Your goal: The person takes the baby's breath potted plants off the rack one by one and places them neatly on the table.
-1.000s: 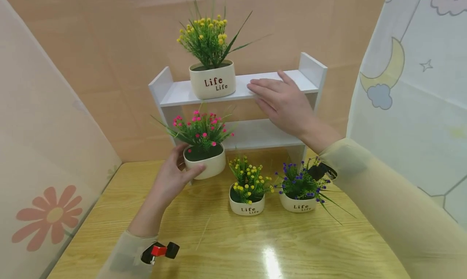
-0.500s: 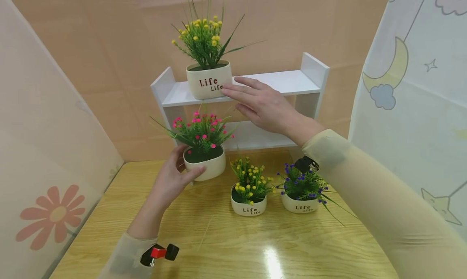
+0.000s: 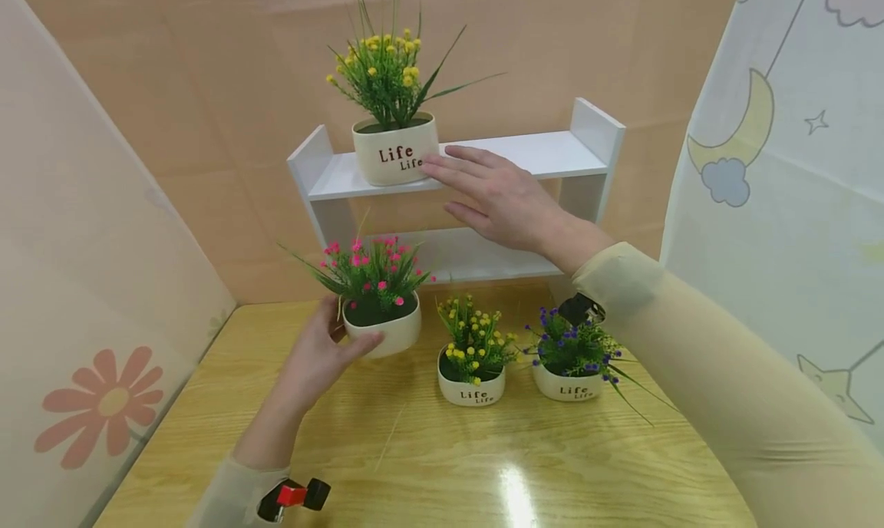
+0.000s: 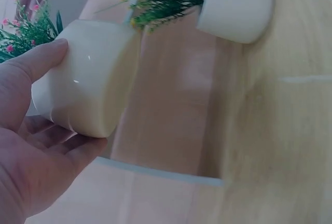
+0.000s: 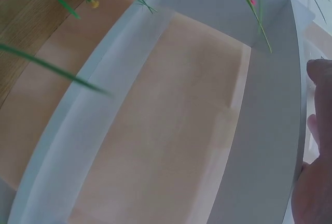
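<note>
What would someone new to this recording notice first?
Probably the tall yellow-flowered planter lettered "Life", on the left part of the top board of the white shelf, with the right grip at its side. Next, the pink-flowered planter, held above the wooden table by the left grip. Lower down, smaller yellow-flowered and purple-flowered planters stand side by side.

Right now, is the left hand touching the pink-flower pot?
Touching: the left wrist view shows the left hand gripping the pot, thumb against it.
</note>
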`<state>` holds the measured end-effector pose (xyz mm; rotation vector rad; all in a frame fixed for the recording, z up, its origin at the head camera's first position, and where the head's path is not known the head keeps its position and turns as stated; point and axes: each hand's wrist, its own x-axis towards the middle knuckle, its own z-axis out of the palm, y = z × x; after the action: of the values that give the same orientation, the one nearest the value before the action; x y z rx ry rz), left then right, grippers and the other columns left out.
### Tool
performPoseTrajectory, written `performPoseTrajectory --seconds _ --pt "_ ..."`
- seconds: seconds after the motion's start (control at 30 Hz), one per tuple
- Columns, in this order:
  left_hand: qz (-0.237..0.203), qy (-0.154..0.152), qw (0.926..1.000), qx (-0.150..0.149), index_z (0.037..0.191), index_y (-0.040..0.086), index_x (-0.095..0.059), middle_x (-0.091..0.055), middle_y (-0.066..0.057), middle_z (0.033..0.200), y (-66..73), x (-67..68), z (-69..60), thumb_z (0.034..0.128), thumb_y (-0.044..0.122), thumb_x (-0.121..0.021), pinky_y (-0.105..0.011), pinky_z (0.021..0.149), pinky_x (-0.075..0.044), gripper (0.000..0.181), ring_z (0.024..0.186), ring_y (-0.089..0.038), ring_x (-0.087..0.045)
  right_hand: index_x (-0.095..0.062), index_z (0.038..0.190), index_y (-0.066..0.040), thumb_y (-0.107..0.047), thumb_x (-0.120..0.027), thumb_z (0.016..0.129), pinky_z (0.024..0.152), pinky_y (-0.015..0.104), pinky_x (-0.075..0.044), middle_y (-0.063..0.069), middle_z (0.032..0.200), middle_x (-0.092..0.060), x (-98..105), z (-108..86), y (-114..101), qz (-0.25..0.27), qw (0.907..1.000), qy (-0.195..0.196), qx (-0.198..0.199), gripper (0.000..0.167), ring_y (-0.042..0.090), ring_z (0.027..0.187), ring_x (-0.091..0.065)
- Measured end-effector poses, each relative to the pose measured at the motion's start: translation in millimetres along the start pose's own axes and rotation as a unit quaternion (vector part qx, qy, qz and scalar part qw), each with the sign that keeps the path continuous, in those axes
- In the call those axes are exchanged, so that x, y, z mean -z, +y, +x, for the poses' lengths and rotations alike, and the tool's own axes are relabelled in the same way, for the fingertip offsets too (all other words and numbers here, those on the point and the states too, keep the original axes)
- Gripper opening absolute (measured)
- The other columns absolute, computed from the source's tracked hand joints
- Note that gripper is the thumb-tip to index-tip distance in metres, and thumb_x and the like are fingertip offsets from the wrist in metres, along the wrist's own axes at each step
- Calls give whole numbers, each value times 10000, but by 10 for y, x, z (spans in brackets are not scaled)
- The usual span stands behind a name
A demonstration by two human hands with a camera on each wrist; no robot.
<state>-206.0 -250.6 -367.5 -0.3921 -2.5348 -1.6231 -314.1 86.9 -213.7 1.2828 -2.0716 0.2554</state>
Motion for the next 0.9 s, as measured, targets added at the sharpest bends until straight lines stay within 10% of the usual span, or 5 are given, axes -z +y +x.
performPoseTrajectory --seconds 0.47,0.9 --pt "-81 -512 9986 96 1743 196 -248 -368 -56 1732 -438 51 -216 964 392 -890 -470 1209 -424 1028 1587 -373 -401 -604 1551 -10 -154 -754 1062 1320 460 -283 176 1601 -588 264 -444 62 -513 9925 715 -852 532 386 1496 -525" --pt "146 -316 9968 719 1698 51 -274 -387 -202 1702 -667 37 -353 948 387 -910 -608 1269 -320 1039 1583 -486 -353 -672 1465 10 -78 -699 1064 1339 588 -157 194 1483 -678 514 -977 139 -1537 9721 1164 -1336 411 426 1340 -657"
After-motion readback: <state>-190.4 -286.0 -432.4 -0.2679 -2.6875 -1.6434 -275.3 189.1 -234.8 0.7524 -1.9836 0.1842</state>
